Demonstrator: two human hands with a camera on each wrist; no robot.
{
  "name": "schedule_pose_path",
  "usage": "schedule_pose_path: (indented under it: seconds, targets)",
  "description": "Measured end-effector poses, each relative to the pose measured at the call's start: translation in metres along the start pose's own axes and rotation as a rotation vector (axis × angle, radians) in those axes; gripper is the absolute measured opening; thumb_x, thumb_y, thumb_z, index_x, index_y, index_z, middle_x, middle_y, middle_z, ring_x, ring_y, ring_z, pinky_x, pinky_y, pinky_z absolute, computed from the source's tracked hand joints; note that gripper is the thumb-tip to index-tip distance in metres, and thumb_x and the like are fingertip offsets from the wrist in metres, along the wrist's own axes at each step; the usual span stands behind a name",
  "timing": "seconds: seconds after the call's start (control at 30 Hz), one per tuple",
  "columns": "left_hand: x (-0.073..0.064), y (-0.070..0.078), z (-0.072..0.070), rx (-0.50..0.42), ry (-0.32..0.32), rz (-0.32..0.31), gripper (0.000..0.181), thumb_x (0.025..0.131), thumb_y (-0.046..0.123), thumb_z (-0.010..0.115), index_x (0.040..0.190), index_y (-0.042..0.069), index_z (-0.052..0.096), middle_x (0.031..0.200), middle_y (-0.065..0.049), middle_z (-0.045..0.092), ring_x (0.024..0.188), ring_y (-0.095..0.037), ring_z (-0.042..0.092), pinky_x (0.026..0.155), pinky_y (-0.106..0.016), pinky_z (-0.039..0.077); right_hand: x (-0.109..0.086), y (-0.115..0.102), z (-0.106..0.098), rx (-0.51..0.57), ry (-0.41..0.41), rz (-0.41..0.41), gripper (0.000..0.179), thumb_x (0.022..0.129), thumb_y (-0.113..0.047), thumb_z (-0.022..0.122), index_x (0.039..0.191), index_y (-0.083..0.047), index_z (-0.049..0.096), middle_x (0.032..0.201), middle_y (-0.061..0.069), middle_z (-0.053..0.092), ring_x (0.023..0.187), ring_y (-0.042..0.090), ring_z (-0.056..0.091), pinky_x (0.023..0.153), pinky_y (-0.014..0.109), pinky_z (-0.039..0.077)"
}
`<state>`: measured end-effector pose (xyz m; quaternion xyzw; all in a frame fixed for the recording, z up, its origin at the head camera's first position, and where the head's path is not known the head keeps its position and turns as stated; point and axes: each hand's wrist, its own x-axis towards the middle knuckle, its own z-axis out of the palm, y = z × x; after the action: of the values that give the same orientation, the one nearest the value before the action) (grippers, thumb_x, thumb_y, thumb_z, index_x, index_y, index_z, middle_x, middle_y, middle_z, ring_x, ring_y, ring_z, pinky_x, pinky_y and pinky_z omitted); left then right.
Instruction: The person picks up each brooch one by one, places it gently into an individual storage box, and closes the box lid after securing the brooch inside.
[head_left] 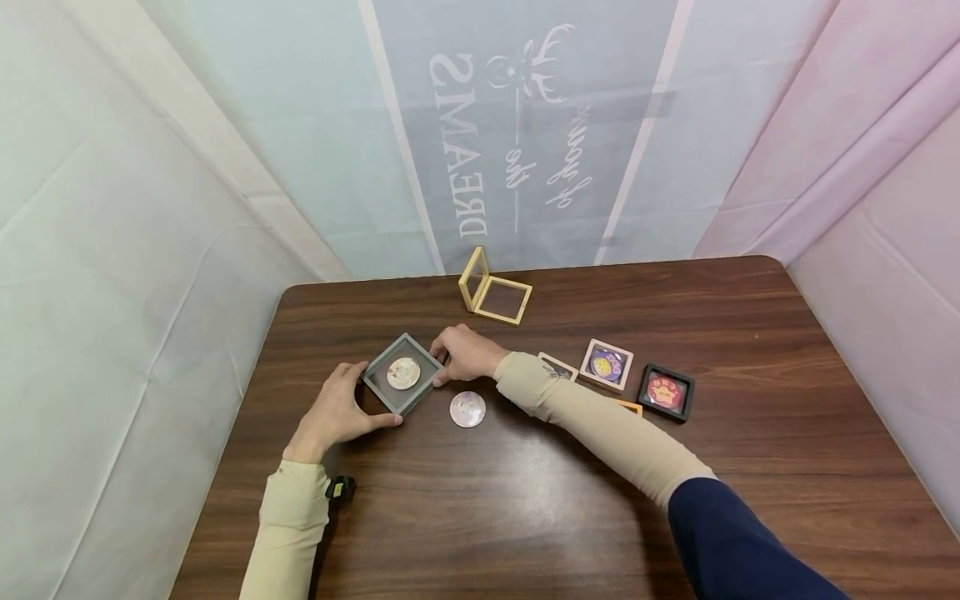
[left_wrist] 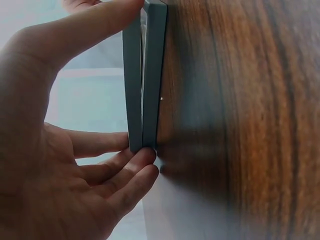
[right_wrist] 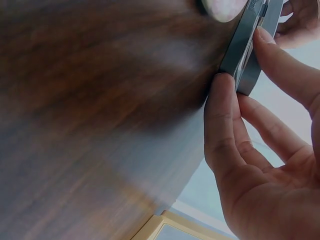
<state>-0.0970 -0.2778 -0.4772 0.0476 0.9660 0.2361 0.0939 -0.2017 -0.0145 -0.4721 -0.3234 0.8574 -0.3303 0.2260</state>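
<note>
A grey square display frame (head_left: 402, 400) with clear panels lies turned cornerwise at the left of the table. Inside it shows a round pale badge (head_left: 403, 373). My left hand (head_left: 337, 410) holds the frame's left side, thumb at the near corner and fingers at the left corner. At the right corner, my right hand (head_left: 468, 350) pinches the same frame between thumb and fingers. In the left wrist view, the frame's two halves (left_wrist: 132, 85) stand slightly apart, with a thin gap between them. A second round badge (head_left: 468, 409) lies on the wood just right of the frame.
A yellow frame (head_left: 504, 300) stands hinged open near the table's back edge. Right of my forearm lie a pink frame (head_left: 606, 365) and a black frame (head_left: 666, 392), each holding a badge. My right sleeve partly covers a pale frame (head_left: 558, 367) and an orange one (head_left: 632, 407).
</note>
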Motion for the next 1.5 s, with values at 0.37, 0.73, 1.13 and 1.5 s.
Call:
schedule_pose_path:
  seconds: [0.37, 0.73, 1.13, 1.5]
  targets:
    - [-0.001, 0.002, 0.001, 0.012, 0.004, 0.006, 0.118, 0.073, 0.057, 0.096, 0.156, -0.009, 0.043, 0.148, -0.028, 0.051, 0.131, -0.045, 0.056, 0.107, -0.064, 0.050, 0.003, -0.001, -0.001, -0.023, -0.011, 0.027, 0.031, 0.087, -0.021, 0.092, 0.112, -0.006, 0.081, 0.097, 0.003, 0.077, 0.087, 0.012, 0.070, 0.078, 0.025, 0.057]
    - [0.000, 0.007, 0.001, 0.056, 0.015, 0.022, 0.116, 0.073, 0.055, 0.096, 0.154, -0.010, 0.045, 0.146, -0.030, 0.051, 0.128, -0.045, 0.057, 0.106, -0.063, 0.051, 0.004, -0.001, 0.001, -0.091, 0.016, 0.054, 0.039, 0.086, -0.021, 0.093, 0.119, -0.004, 0.080, 0.104, 0.006, 0.078, 0.092, 0.014, 0.071, 0.083, 0.028, 0.059]
    - [0.004, 0.009, 0.000, 0.057, -0.041, -0.005, 0.119, 0.078, 0.054, 0.093, 0.158, -0.012, 0.035, 0.150, -0.035, 0.043, 0.135, -0.050, 0.048, 0.109, -0.065, 0.047, -0.001, -0.002, 0.000, -0.047, 0.002, 0.057, 0.038, 0.089, -0.021, 0.090, 0.120, -0.003, 0.078, 0.104, 0.005, 0.076, 0.093, 0.013, 0.069, 0.083, 0.026, 0.057]
    - [0.007, 0.031, -0.010, -0.042, -0.021, 0.098, 0.108, 0.089, 0.036, 0.087, 0.163, -0.009, 0.022, 0.166, -0.034, 0.026, 0.153, -0.057, 0.016, 0.118, -0.078, 0.019, -0.026, -0.006, 0.001, -0.170, -0.056, 0.032, 0.041, 0.086, -0.029, 0.093, 0.111, -0.003, 0.074, 0.104, 0.008, 0.069, 0.092, 0.017, 0.062, 0.082, 0.031, 0.054]
